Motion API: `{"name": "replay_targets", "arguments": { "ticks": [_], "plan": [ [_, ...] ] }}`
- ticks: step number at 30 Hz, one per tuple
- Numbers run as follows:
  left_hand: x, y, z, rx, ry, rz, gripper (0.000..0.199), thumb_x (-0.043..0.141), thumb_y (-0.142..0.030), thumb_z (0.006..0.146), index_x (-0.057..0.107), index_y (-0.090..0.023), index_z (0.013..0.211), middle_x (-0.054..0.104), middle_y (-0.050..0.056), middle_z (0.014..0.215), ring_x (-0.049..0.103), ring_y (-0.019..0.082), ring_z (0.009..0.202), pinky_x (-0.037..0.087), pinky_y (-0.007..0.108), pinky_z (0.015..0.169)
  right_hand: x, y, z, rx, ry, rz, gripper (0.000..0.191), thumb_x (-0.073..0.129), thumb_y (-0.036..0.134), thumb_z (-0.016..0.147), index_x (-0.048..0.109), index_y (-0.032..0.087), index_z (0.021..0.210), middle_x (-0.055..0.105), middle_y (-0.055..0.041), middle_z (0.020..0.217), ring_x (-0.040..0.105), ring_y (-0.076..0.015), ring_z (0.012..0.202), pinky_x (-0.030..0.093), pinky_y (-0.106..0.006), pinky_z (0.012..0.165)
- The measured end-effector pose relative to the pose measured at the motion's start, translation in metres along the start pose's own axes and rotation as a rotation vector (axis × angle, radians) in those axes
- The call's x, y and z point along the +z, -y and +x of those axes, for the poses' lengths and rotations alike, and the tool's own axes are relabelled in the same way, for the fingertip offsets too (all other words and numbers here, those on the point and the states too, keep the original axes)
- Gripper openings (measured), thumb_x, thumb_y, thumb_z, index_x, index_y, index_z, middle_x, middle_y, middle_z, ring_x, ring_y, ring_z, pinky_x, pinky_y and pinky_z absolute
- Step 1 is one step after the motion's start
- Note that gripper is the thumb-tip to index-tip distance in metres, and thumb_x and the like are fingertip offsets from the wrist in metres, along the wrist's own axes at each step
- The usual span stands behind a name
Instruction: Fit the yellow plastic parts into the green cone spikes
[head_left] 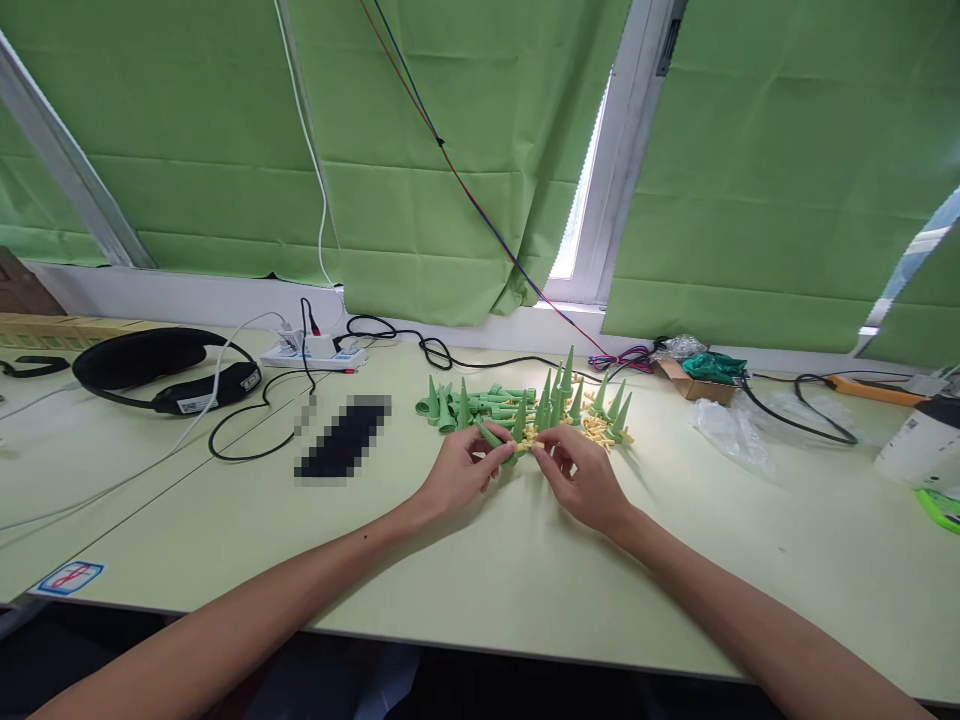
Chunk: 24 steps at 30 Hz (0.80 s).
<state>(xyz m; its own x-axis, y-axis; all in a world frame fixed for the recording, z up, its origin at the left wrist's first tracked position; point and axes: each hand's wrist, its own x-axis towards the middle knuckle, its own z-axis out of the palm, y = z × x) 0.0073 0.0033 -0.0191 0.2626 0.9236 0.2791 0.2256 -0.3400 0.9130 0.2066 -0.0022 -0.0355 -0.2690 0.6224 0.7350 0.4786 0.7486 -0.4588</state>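
My left hand (pixel 466 465) is closed around a green cone-shaped plastic piece (pixel 490 436). Thumb and fingers of my right hand (pixel 581 475) pinch a small yellow plastic piece (pixel 525 443), which meets the green piece between both hands. Just behind them stand several upright green cones (pixel 556 400). More green pieces (pixel 480 402) lie in a pile to the left. Small loose yellow pieces (pixel 598 432) are heaped beyond my right hand, beside more green cones (pixel 619 412). My fingers cover part of the held pieces.
On the left are a black ring-shaped headset (pixel 169 370), a white power strip (pixel 315 352) and a blurred dark object (pixel 345 440). At right stand a small cardboard box (pixel 694 385), clear plastic bags (pixel 731 435) and a white container (pixel 919 450). Cables run along the back.
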Motion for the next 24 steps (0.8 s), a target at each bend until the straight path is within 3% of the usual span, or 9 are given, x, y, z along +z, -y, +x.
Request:
{"name": "replay_targets", "arguments": {
  "ticks": [15,24],
  "plan": [
    [0.0022,-0.0070,-0.0041,0.054,-0.002,0.098,0.024,0.063,-0.041,0.087,0.065,-0.018,0.086,0.048,-0.005,0.051,0.042,0.009,0.043,0.033,0.021,0.041,0.0001,-0.0001,0.0000,0.010,0.065,0.005,0.009,0.053,0.025,0.096,0.059,0.019,0.093,0.064,-0.0041,0.083,0.053,-0.0126,0.059,0.043,-0.025,0.055],
    [0.0031,-0.0014,-0.0038,0.069,0.009,0.106,0.026,0.062,-0.042,0.088,0.067,-0.016,0.087,0.062,0.001,0.070,0.046,0.008,0.049,0.036,0.020,0.042,0.0003,-0.0013,-0.0006,-0.001,0.103,0.011,0.009,0.053,0.022,0.097,0.061,0.019,0.094,0.065,-0.0035,0.085,0.053,-0.0123,0.061,0.043,-0.025,0.058]
  ]
}}
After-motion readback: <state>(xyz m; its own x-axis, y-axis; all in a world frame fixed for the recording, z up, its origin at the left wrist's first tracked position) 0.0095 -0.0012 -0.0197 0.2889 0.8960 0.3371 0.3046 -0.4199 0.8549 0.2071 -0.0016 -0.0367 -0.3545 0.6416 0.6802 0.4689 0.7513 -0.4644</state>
